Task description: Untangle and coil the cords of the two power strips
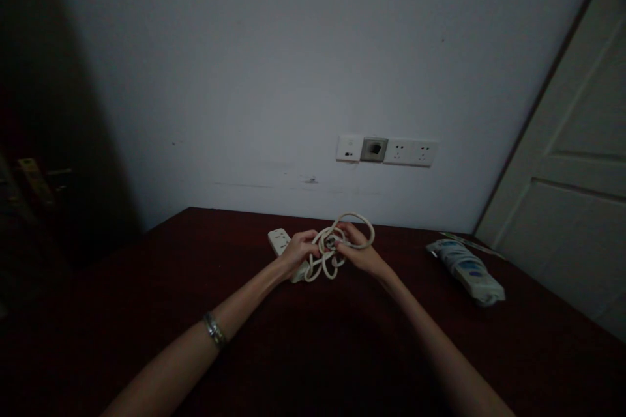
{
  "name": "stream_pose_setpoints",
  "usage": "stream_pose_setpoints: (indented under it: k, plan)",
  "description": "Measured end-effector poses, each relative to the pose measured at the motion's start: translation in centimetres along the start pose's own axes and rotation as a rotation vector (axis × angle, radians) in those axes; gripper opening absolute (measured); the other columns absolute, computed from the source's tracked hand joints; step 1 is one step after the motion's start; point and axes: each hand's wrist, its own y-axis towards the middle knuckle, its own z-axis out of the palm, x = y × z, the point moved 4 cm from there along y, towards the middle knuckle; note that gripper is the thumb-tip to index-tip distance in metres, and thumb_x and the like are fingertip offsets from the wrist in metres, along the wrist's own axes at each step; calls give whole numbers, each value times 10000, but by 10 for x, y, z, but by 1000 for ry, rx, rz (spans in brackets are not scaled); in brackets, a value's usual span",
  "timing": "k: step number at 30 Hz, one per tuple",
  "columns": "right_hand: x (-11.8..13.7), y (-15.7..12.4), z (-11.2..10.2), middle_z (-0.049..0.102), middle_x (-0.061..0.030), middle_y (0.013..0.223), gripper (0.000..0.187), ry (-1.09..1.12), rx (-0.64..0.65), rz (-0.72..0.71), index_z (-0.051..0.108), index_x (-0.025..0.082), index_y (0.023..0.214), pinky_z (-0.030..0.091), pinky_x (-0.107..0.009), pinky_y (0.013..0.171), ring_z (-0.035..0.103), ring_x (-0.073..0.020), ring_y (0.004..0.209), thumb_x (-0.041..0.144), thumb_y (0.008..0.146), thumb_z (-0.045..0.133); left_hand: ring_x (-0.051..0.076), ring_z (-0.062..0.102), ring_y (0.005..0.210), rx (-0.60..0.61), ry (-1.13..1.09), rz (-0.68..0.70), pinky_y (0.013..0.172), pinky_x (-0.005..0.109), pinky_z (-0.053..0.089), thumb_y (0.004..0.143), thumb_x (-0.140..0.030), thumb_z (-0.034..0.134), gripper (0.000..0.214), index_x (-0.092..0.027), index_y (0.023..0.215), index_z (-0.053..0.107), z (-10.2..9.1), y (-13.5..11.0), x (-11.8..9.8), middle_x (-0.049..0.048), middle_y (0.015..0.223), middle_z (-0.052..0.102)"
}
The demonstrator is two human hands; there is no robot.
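Two bare hands: one left hand (299, 250), one right hand (362, 254). One metal band (214, 330) between two wrists. One pale cable (372, 233), loops too tangled to number from here. One white power strip (278, 240). One wrapped package (467, 270). One thin flat strip (482, 249). Four wall plates (396, 152): three white, one grey. One tabletop (293, 365). One pale panelled door (577, 221).

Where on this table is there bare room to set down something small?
The table looks bare between its left edge and the power strip, and between the right hand and the plastic packet. It is crowded in the middle: left hand, right hand, cord and power strip are close together.
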Motion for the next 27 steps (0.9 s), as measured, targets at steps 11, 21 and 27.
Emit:
stream_pose_setpoints:
  k: [11, 21, 27]
  plan:
    - [23, -5, 7, 542, 4, 831, 215, -96, 25, -16, 435, 192, 981, 427, -220, 583, 512, -107, 675, 198, 774, 493, 118, 504, 566, -22, 253, 65, 544, 217, 371, 477, -106, 471, 173, -129, 611, 578, -11, 7, 5, -8, 580, 578]
    - [19, 0, 3, 560, -44, 979, 274, -206, 74, -78, 453, 190, 1075, 449, -285, 763, 547, -152, 879, 304, 832, 509, 110, 482, 549, -53, 407, 80, 545, 213, 369, 516, -139, 468, 124, -139, 604, 556, -14, 7, -4, -30, 550, 538]
    - [19, 0, -1, 571, -53, 1003, 283, -225, 45, -48, 497, 191, 1060, 447, -306, 793, 552, -171, 911, 327, 815, 542, 106, 456, 578, 7, 559, 112, 551, 213, 347, 588, -257, 614, 149, -141, 660, 555, -12, 5, -10, -38, 598, 518]
